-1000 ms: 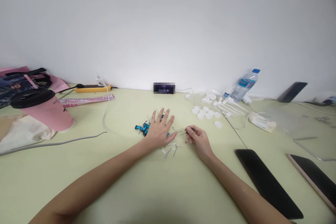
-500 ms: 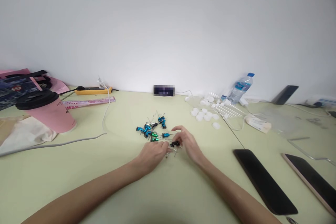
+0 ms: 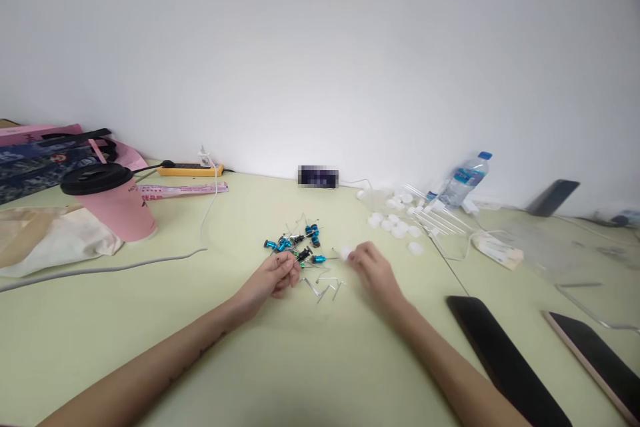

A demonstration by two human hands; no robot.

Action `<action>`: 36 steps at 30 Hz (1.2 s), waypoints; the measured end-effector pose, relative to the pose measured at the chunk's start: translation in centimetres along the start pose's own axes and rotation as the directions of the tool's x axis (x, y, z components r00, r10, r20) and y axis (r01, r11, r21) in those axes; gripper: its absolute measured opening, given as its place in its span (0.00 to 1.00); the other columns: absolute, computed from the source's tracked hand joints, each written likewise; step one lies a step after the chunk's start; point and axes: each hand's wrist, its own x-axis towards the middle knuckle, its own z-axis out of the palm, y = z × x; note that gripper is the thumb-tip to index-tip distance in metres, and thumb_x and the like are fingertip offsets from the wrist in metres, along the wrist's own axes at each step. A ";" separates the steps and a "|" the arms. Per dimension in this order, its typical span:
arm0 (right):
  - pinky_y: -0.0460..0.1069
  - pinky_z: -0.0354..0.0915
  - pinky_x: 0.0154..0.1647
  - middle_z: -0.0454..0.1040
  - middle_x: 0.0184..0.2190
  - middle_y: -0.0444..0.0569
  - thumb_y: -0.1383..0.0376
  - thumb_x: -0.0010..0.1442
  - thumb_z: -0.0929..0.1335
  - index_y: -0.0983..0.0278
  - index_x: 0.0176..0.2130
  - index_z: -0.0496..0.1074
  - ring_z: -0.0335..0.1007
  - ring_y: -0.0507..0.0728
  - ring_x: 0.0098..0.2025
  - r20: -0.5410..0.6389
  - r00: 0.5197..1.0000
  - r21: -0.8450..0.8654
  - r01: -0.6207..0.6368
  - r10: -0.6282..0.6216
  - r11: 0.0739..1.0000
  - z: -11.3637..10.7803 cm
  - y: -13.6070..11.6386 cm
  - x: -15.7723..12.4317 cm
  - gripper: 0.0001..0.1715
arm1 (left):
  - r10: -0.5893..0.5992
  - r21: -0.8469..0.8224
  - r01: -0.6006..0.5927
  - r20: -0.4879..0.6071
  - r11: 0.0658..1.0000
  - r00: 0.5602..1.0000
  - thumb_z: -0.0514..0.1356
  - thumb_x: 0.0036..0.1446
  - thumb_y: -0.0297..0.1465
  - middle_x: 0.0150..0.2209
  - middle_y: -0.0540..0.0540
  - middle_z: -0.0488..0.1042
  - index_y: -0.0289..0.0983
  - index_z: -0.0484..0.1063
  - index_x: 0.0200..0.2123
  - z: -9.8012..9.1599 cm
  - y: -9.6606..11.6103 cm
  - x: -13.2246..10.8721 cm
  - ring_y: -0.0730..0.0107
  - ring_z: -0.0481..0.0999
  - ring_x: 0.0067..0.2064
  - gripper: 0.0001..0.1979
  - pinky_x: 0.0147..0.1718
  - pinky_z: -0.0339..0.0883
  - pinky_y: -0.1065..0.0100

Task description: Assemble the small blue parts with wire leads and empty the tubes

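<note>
My left hand (image 3: 280, 273) is closed at the near edge of a pile of small spool-like parts with thin metal wires. A black spool-like part (image 3: 304, 253) sticks out at its fingertips, held there. Behind it lie blue spool-like parts (image 3: 284, 244) and a little green, partly covered by my fingers. To the right, my right hand (image 3: 375, 273) pinches a white round cap (image 3: 345, 252), slightly blurred. Between the hands, several bent metal wires (image 3: 323, 288) lie on the table, and one blue part (image 3: 318, 259) rests just beyond them.
Several white caps (image 3: 400, 229) and clear tubes (image 3: 443, 219) lie right, before a tilted water bottle (image 3: 467, 180). Two phones (image 3: 505, 360) (image 3: 600, 360) lie at the near right. A pink cup (image 3: 120, 207), grey cable (image 3: 125, 270) and yellow power strip (image 3: 190, 171) are left.
My hands have moved apart. My left hand went left with the black part toward the pile; my right hand moved right and now pinches a white cap. Bent wires are uncovered between them.
</note>
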 end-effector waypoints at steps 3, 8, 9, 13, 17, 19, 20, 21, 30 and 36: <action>0.48 0.59 0.33 0.69 0.32 0.49 0.66 0.65 0.58 0.62 0.35 0.67 0.63 0.55 0.32 0.188 0.905 -0.004 0.390 -0.382 0.921 2.0 -5.1 -2.5 0.11 | 0.000 -0.091 -0.001 -0.005 0.996 1.000 0.58 0.55 0.40 0.25 0.55 0.57 0.34 0.64 0.31 -0.9 0.4 0.2 0.82 0.41 0.20 0.14 0.18 0.37 0.74; 0.49 0.57 0.33 0.69 0.31 0.48 0.60 0.63 0.63 0.63 0.34 0.67 0.63 0.55 0.32 0.334 0.786 -0.023 0.559 -0.521 0.829 4.0 -8.3 -4.1 0.09 | -0.041 -0.054 0.037 -0.072 0.998 0.997 0.57 0.56 0.37 0.21 0.58 0.46 0.34 0.65 0.32 -1.1 0.5 -0.1 0.79 0.40 0.21 0.11 0.18 0.35 0.73; 0.49 0.57 0.33 0.70 0.32 0.48 0.58 0.63 0.63 0.63 0.35 0.66 0.64 0.56 0.33 0.331 0.805 -0.007 0.525 -0.493 0.851 3.8 -8.1 -4.0 0.11 | -0.056 -0.028 0.054 -0.086 0.998 0.995 0.56 0.56 0.38 0.21 0.58 0.45 0.35 0.65 0.32 -0.8 0.5 -0.2 0.79 0.40 0.21 0.11 0.18 0.34 0.73; 0.47 0.56 0.31 0.70 0.28 0.46 0.54 0.66 0.58 0.63 0.34 0.65 0.64 0.53 0.29 0.248 0.963 0.186 0.062 -0.107 0.981 2.0 -6.7 -2.9 0.17 | 0.004 0.215 0.019 -0.105 0.976 0.994 0.57 0.55 0.42 0.20 0.58 0.47 0.37 0.64 0.35 0.6 0.4 -0.9 0.77 0.45 0.22 0.14 0.20 0.39 0.73; 0.46 0.56 0.28 0.65 0.19 0.43 0.50 0.68 0.50 0.63 0.26 0.65 0.63 0.51 0.24 0.353 0.924 0.440 -0.302 0.147 0.846 0.9 -6.2 -2.2 0.31 | 0.224 0.584 -0.157 -0.043 0.796 0.974 0.60 0.54 0.41 0.19 0.59 0.47 0.38 0.67 0.37 1.6 -0.3 -1.4 0.77 0.48 0.23 0.13 0.23 0.44 0.73; 0.45 0.56 0.27 0.63 0.17 0.42 0.48 0.67 0.50 0.64 0.24 0.64 0.61 0.51 0.22 0.436 0.893 0.530 -0.355 0.111 0.770 0.9 -6.6 -2.1 0.33 | 0.289 0.728 -0.215 0.024 0.651 0.957 0.57 0.57 0.40 0.19 0.58 0.49 0.39 0.69 0.38 1.8 -0.6 -1.7 0.77 0.50 0.22 0.11 0.23 0.46 0.73; 0.45 0.55 0.27 0.62 0.17 0.42 0.48 0.67 0.50 0.64 0.23 0.62 0.60 0.50 0.22 0.454 0.887 0.557 -0.360 0.089 0.749 0.8 -6.9 -2.1 0.33 | 0.311 0.781 -0.241 0.063 0.576 0.948 0.56 0.59 0.39 0.18 0.58 0.52 0.39 0.70 0.39 1.9 -0.8 -1.9 0.77 0.52 0.22 0.11 0.24 0.47 0.73; 0.45 0.55 0.27 0.61 0.17 0.41 0.48 0.67 0.51 0.64 0.22 0.61 0.58 0.50 0.22 0.454 0.888 0.570 -0.350 0.070 0.743 0.8 -7.2 -2.1 0.32 | 0.329 0.820 -0.267 0.103 0.506 0.939 0.54 0.60 0.38 0.18 0.58 0.55 0.39 0.70 0.40 1.9 -0.9 -2.0 0.77 0.54 0.22 0.11 0.24 0.49 0.73; 0.48 0.61 0.38 0.69 0.43 0.48 0.54 0.61 0.66 0.59 0.47 0.66 0.66 0.53 0.37 0.287 0.956 0.415 -0.060 -0.068 0.908 -0.9 -7.0 -1.3 0.18 | 0.444 0.907 -0.357 0.232 0.222 0.866 0.50 0.64 0.35 0.25 0.52 0.75 0.40 0.73 0.37 1.3 -0.6 -2.1 0.74 0.71 0.25 0.13 0.25 0.59 0.74; 0.47 0.60 0.32 0.67 0.23 0.44 0.52 0.68 0.54 0.63 0.27 0.66 0.65 0.52 0.28 0.422 0.906 0.505 -0.268 0.037 0.820 -0.6 -6.8 -1.4 0.27 | 0.604 0.906 -0.418 0.368 -0.062 0.707 0.48 0.65 0.34 0.22 0.50 0.76 0.38 0.74 0.36 1.1 -1.2 -1.9 0.73 0.73 0.23 0.15 0.23 0.59 0.74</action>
